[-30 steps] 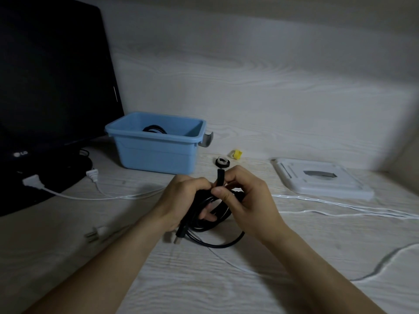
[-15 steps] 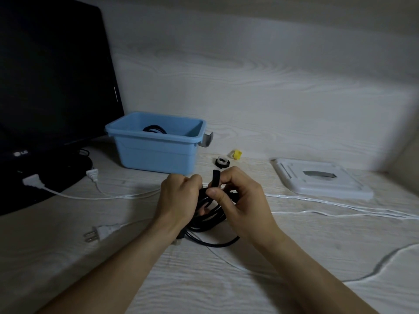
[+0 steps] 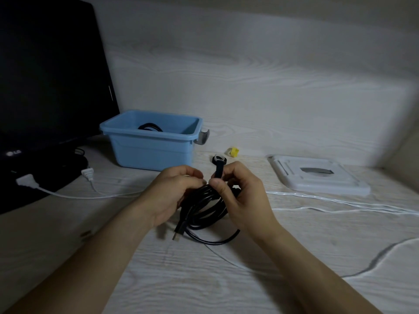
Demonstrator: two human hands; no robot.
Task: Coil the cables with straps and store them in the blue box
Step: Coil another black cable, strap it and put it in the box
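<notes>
Left hand [image 3: 174, 191] grips the black coil [image 3: 204, 209] just above the worktop [image 3: 204, 279] to keep its loops bunched; right hand [image 3: 235, 191] pinches the strap [image 3: 218, 169] upright, probably for wrapping; box [image 3: 152, 146] waits behind.

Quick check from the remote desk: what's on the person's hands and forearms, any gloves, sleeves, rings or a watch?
Nothing worn that shows. The left hand and right hand are bare, with no gloves and no rings visible. Both forearms are bare down to the bottom edge of the picture, so no sleeves show, and neither wrist carries a watch or band. The light is dim, so small marks could go unseen.
</notes>
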